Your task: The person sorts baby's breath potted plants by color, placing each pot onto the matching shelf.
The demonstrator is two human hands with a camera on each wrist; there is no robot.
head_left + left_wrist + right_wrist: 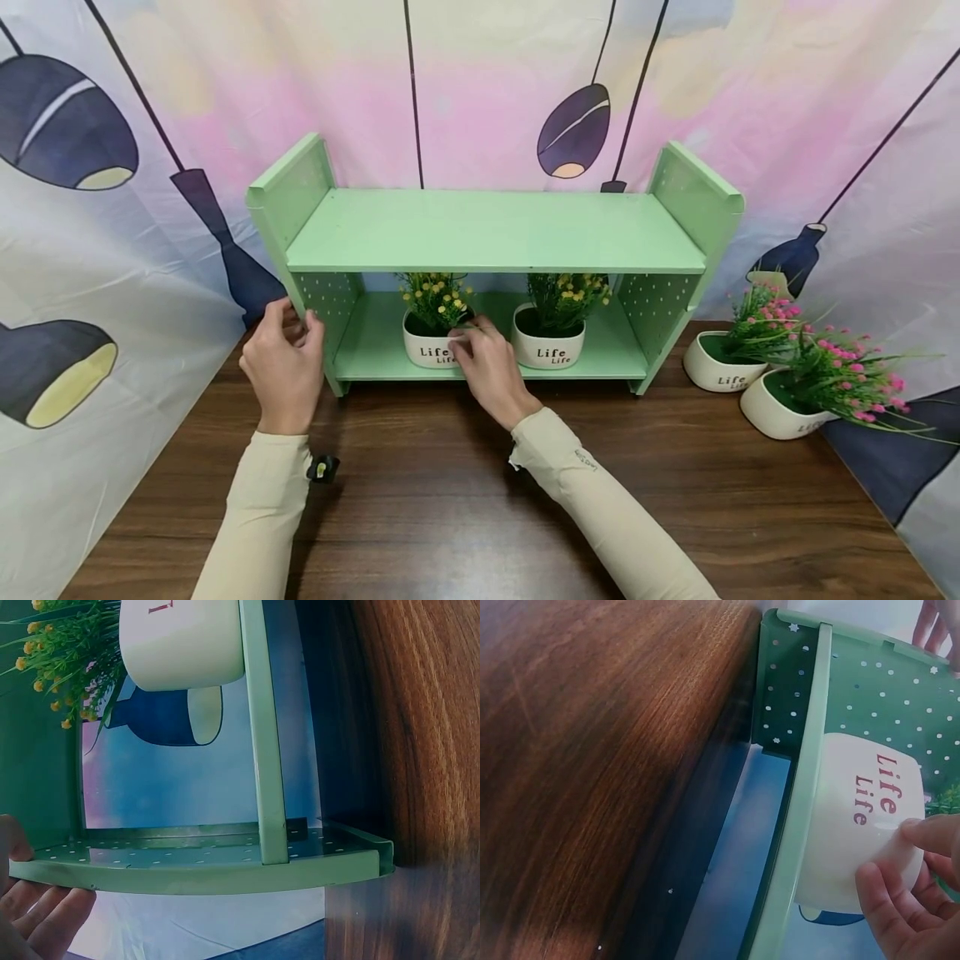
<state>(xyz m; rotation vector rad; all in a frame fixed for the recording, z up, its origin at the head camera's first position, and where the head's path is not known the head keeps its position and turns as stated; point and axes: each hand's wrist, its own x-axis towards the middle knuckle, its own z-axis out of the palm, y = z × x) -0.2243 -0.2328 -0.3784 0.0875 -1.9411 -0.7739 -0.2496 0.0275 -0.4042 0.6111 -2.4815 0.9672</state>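
Observation:
A green two-tier shelf stands on the table. My left hand grips the front edge of its left side panel, thumb on the inner side and fingers outside. On the lower tier sits a white flowerpot with yellow flowers, marked "Life". My right hand holds this pot at its right end, the thumb and curled fingers on its wall near the rim. To its right on the same tier stands a second white pot with yellow flowers, apart from the hand.
Two white pots with pink flowers, a rear one and a nearer one, stand on the wooden table right of the shelf. A patterned curtain hangs behind. The shelf's upper board overhangs the yellow flowers.

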